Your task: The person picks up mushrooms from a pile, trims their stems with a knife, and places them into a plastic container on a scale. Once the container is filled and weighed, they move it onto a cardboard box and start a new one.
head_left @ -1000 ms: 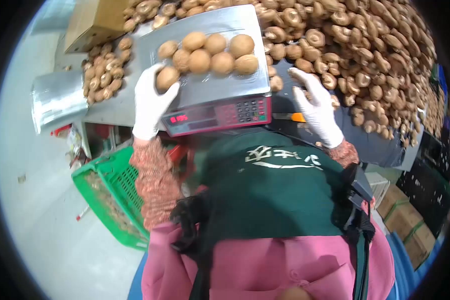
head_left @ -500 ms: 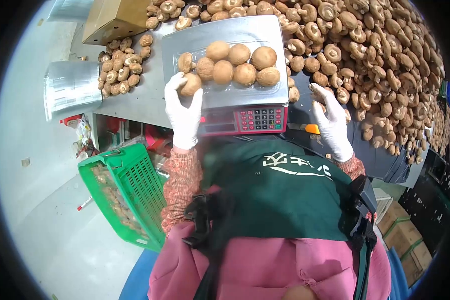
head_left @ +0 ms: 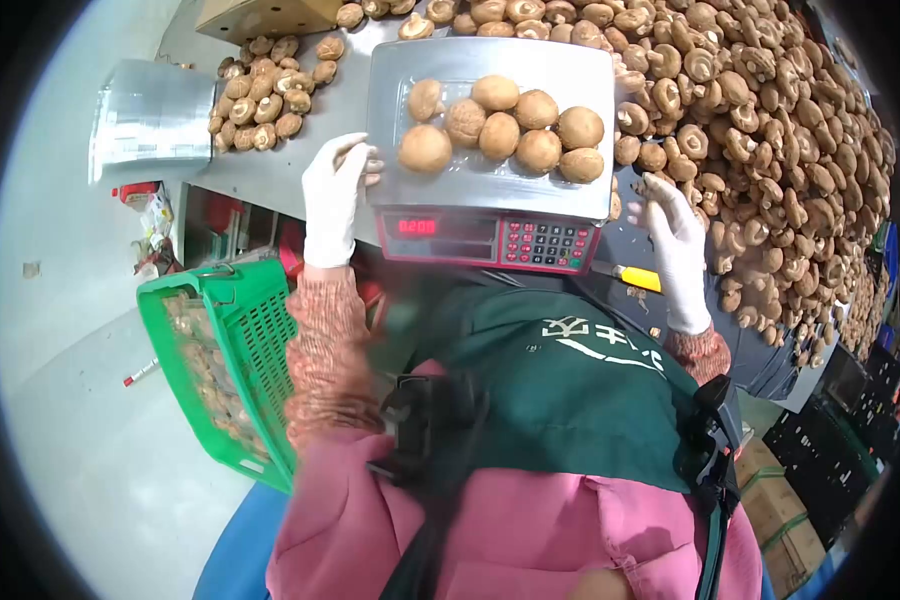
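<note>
Several brown mushrooms (head_left: 498, 136) sit in a clear plastic tray (head_left: 438, 183) on the metal plate of a weighing scale (head_left: 490, 60), whose display (head_left: 417, 227) shows red digits. My left hand (head_left: 332, 200), in a white glove, is just beside the plate's left edge, fingers bent and apart from the mushrooms; it holds nothing visible. On the other side, my right hand (head_left: 676, 250), also gloved, hovers between the scale and the big mushroom heap (head_left: 760, 150), thumb and fingers apart. A yellow-handled knife (head_left: 638, 278) lies near its wrist.
A smaller mushroom pile (head_left: 265, 95) lies left of the scale, below a cardboard box (head_left: 265, 15). Stacked clear trays (head_left: 155, 120) are at the table's left end. A green basket (head_left: 255, 330) stands low at left; cartons (head_left: 780, 500) are low at right.
My left hand has let go of a mushroom at the tray's lower left corner and moved left off the scale. The display now shows lit digits. The view has shifted slightly.
</note>
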The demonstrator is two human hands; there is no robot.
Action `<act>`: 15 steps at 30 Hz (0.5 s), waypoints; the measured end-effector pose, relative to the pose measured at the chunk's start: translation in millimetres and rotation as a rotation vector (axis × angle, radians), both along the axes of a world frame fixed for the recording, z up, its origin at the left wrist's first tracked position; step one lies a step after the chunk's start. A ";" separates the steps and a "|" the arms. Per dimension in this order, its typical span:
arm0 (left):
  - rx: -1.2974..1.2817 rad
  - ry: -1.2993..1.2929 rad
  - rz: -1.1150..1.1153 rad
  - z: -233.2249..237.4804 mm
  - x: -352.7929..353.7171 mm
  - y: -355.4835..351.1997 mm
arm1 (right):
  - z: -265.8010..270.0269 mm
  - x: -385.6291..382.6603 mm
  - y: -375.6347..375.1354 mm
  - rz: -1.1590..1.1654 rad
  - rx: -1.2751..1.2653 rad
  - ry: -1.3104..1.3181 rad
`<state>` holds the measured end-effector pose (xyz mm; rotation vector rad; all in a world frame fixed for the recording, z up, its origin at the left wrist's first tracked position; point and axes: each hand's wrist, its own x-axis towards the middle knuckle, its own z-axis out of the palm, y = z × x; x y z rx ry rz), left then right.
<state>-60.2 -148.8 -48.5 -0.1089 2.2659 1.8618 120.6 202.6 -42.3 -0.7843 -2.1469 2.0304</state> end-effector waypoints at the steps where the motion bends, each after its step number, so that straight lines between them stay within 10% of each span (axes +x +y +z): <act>1: -0.016 -0.035 -0.047 1.1 -3.0 0.1 | 0.3 -8.3 -1.2 -0.009 -0.034 -0.016; 15: 0.051 -0.273 -0.448 6.2 -23.9 3.8 | -19.7 -53.6 -16.0 0.014 0.067 -0.075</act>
